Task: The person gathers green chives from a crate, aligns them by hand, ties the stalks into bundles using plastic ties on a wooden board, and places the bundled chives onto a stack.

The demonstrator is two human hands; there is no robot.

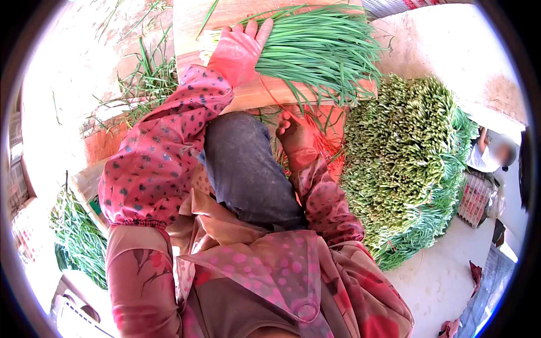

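Note:
On the wooden board a bunch of long green chives (321, 48) lies with its leaf tips to the right. My left hand (239, 50), in a pink glove with bare fingertips, rests flat across the pale end of the bunch, fingers stretched out. Below the board's near edge, my right hand (296, 138) is closed, its fingers curled around a red string (270, 93). That string runs up toward the board beside my left hand. More red strings (326, 143) hang in a tangle just right of my right hand.
A big stack of bundled chives (400, 152) stands close on the right. Loose chive leaves (149, 76) litter the surface left of the wooden board (248, 101). Another heap of chives (79, 231) is at lower left. A person (487, 152) is at far right.

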